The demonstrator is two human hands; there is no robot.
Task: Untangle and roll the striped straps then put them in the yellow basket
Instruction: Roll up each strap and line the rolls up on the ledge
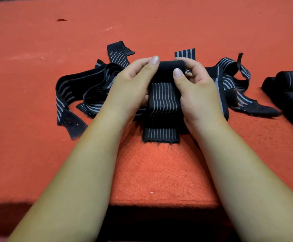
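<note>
Orange fleece: covers the surface that carries everything, its near edge running under the person's forearms
Strap in work: one striped strap lies lengthwise mid-surface, its frayed free end flat toward the near edge and its far end wound into a small dark roll
Left hand: clamped on the left end of that roll, thumb on top
Right hand: clamped on the right end, thumb pressing the roll's near face; the two hands sit close together with only the strap's width between them
Tangle: more striped straps loop and cross just behind and on both sides of the hands, unrolled
Finished rolls: at least two dark bundles lie together at the right edge, well apart from the hands
Yellow basket: not in view
Progress: judged part-way, with some straps rolled, one roll barely begun, several tangled and nothing shown as basketed
</note>
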